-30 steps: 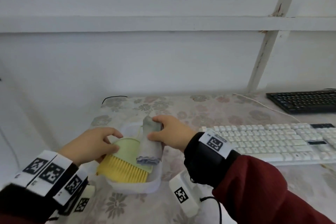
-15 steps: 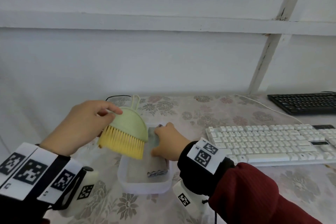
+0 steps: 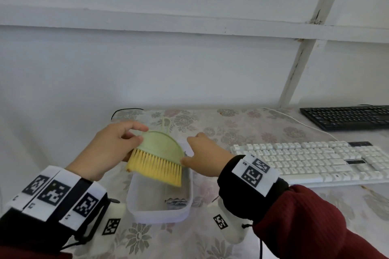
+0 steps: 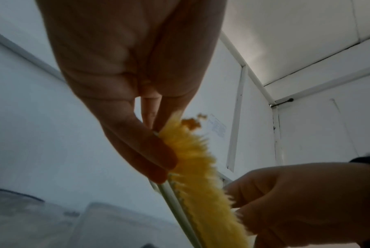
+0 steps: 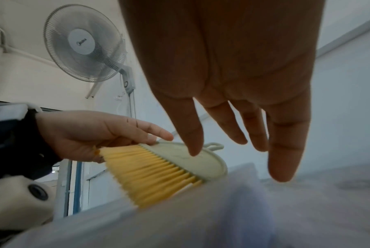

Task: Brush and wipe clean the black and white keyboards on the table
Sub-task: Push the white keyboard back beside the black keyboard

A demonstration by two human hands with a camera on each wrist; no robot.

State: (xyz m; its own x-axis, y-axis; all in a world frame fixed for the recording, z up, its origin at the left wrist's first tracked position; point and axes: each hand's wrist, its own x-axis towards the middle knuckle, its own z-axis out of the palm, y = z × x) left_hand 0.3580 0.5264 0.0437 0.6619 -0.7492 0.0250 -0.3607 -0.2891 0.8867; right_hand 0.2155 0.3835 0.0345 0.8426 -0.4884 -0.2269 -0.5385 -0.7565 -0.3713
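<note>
My left hand (image 3: 109,149) pinches the pale green back of the brush (image 3: 160,153) between thumb and fingers, its yellow bristles hanging down over the clear plastic tub (image 3: 160,212) just below. Something grey lies in the tub's near end under the bristles, probably a cloth (image 3: 175,203), though the plastic blurs it. My right hand (image 3: 206,155) is just right of the brush, fingers straight and spread, holding nothing, thumb close to the bristle edge. Right of that hand lies the white keyboard (image 3: 311,160) on the flowered tablecloth (image 3: 231,124), with the black keyboard (image 3: 347,116) beyond it, far right.
</note>
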